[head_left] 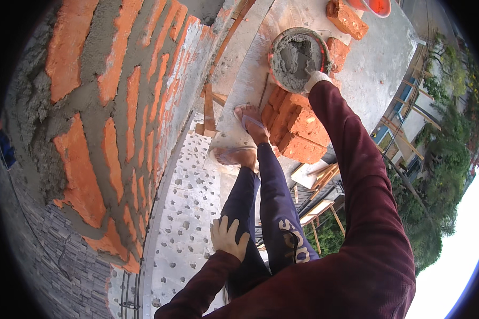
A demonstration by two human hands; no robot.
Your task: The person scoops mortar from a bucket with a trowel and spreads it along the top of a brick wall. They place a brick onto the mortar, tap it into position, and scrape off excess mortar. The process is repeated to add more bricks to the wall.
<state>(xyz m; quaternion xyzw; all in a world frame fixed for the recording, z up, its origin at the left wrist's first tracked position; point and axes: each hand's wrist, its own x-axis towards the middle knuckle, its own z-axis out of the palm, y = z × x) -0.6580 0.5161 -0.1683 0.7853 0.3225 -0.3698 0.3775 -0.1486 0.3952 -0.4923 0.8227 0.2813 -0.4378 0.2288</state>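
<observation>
My left hand (229,237), in a pale glove, rests on my left leg just above the knee with its fingers spread. Out at the far right, my gloved right hand (317,80) is closed at the near rim of a round bucket (272,59) of wet mortar (291,57). It grips what looks like a mortar-coated trowel (310,65), mostly hidden by the hand and the grey mix. Beside and below the bucket sits a stack of orange bricks (302,127). On the left rises a brick wall (112,154) with thick grey mortar joints and fresh mortar on its top.
Loose bricks (347,20) and a red container (380,6) lie beyond the bucket. My sandalled feet (250,122) stand on a narrow platform (234,101). Beneath it, a spotted pale surface (183,212) and wooden frames (319,210) show lower down. Trees (436,196) grow at the right.
</observation>
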